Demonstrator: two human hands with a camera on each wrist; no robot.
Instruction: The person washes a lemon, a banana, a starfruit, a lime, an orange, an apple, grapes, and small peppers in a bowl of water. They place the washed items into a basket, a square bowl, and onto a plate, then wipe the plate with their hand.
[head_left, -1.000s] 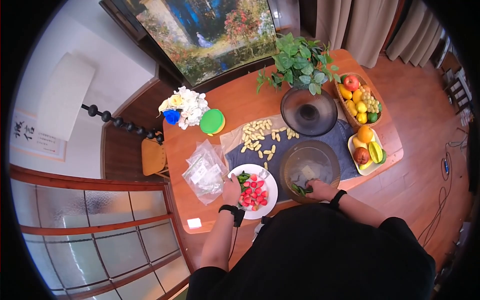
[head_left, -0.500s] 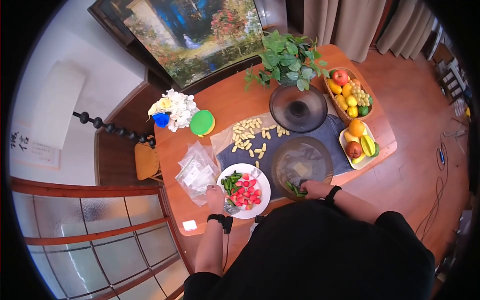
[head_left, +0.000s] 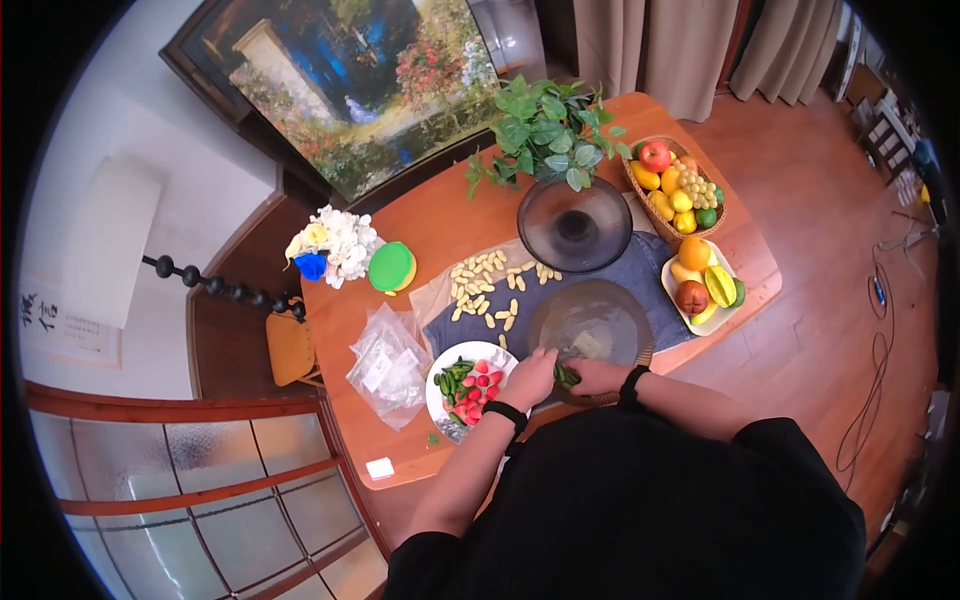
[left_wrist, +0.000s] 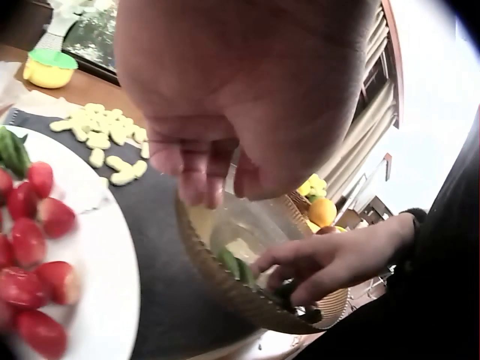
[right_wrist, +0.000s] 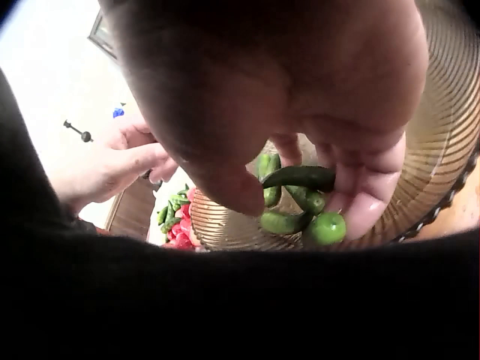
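My left hand [head_left: 533, 378] hovers between the white plate [head_left: 436, 405] and the ribbed amber bowl [head_left: 644, 345]. In the left wrist view its fingers hang loosely bent above the bowl's near side, with nothing visible between them. My right hand [head_left: 597, 378] reaches low into the bowl, its thumb and fingers curled round several green peppers [right_wrist: 300, 178], as the right wrist view shows. Part of that grip is hidden by the palm. On the plate lie more green peppers [head_left: 452, 380] beside small red oval pieces [left_wrist: 30, 241] with pale ends.
Peanuts [head_left: 475, 280] lie scattered beyond the plate on a dark cloth [head_left: 445, 335]. Clear plastic bags [head_left: 385, 370] are left of it. A dark lid-like dish [head_left: 575, 222] stands behind the bowl. At right are a fruit basket [head_left: 680, 185] and a fruit tray [head_left: 705, 325].
My left hand has moved right, from the plate's left edge across to the bowl. My right hand stays in the bowl with the green peppers. The head view has shifted slightly.
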